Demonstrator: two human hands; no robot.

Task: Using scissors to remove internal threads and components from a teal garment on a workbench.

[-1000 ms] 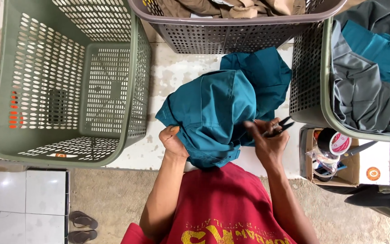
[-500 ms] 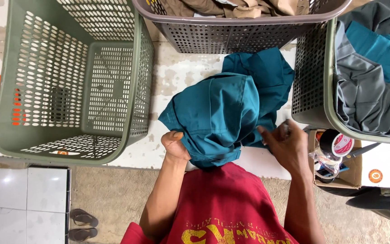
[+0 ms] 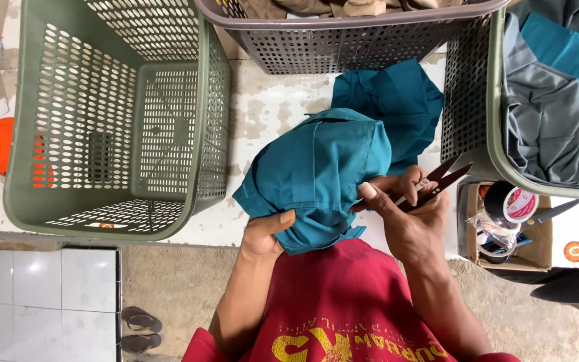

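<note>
I hold a teal garment (image 3: pixel 316 174) bunched up in front of my chest. My left hand (image 3: pixel 266 231) grips its lower edge from below, thumb on the cloth. My right hand (image 3: pixel 407 211) pinches the garment's right side with the thumb and holds small thread snips (image 3: pixel 440 179), their blades pointing up to the right and slightly apart. More of the teal cloth (image 3: pixel 393 100) trails onto the floor behind.
An empty green laundry basket (image 3: pixel 112 114) stands at the left. A grey basket (image 3: pixel 343 40) of brown clothes sits at the top. A green basket (image 3: pixel 497 127) of grey and teal garments is at the right. A small box (image 3: pixel 510 221) with tape rolls lies beneath it.
My right hand has shifted along the garment's right side and the snips now stick out clearly. The garment is held slightly higher and more bunched.
</note>
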